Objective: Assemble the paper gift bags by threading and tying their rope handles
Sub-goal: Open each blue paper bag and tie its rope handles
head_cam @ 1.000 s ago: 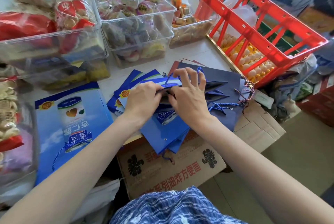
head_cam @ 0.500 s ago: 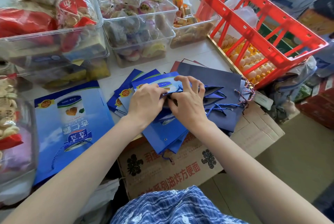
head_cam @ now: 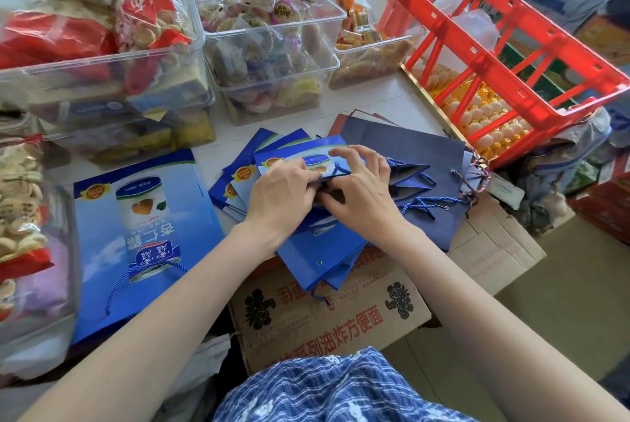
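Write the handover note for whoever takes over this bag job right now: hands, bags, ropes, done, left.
Left hand: grip pinching the top edge of the blue bag on the pile.
Right hand: fingers curled over the same edge, at its blue rope.
Done: one large blue bag lies flat on the left with its rope handle in.
Pile: more blue bags fanned under the hands; navy bags behind, loose cords on them.
Left: finish threading and tying this bag's handle, then the rest of the pile. Whether a knot is tied cannot be seen.
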A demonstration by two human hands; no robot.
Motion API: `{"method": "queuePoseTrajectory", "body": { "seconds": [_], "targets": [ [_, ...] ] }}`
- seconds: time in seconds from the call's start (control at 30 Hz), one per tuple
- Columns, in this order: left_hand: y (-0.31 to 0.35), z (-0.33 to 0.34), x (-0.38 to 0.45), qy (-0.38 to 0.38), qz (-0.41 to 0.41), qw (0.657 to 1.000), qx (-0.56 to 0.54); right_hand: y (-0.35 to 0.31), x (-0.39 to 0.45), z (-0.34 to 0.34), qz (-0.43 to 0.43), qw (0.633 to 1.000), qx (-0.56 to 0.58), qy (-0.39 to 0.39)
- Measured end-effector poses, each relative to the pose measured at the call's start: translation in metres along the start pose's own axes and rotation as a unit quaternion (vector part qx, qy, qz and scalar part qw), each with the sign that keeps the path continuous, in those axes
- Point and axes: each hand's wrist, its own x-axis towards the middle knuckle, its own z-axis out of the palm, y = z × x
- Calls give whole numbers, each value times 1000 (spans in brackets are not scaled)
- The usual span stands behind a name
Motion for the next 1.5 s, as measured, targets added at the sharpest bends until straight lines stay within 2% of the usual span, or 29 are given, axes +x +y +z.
{"method": "queuePoseTrajectory", "body": {
  "seconds": [0.13,0.3,0.43,0.53,0.6,0.7,0.8,0.93,1.07,1.2,1.3,1.4,1.5],
  "targets": [
    [-5,4,-3,-15,34,999,18,5,-2,-5,-15,999,41,-17],
    [0,11,-3,14,19,999,26,-4,-3,2,65,997,36,8],
    [-3,11,1,23,9,999,41,-4,-2,9,74,996,45,8],
    [0,6,4,41,5,998,53,-6,1,15,20,994,53,98],
    [-1,2,10,55,-5,998,41,-7,6,12,-24,991,34,131],
    [-3,-2,20,67,-13,997,26,-4,16,4,-61,987,-2,148],
    [-3,-5,27,82,-26,996,20,-5,22,-2,-21,990,12,140],
    [-7,-1,29,71,-2,997,24,-5,25,-4,9,995,35,91],
    [-11,0,29,75,6,997,19,-5,27,2,5,993,34,111],
    [-16,-3,36,86,-43,995,1,-9,30,2,-67,983,-8,169],
    [-40,-19,47,96,-79,992,10,4,20,2,-116,976,-61,173],
    [-44,-19,45,65,-47,997,4,20,16,0,-44,988,-34,145],
    [-44,-9,42,51,-69,996,-28,29,15,-7,17,989,12,145]
  ]
}}
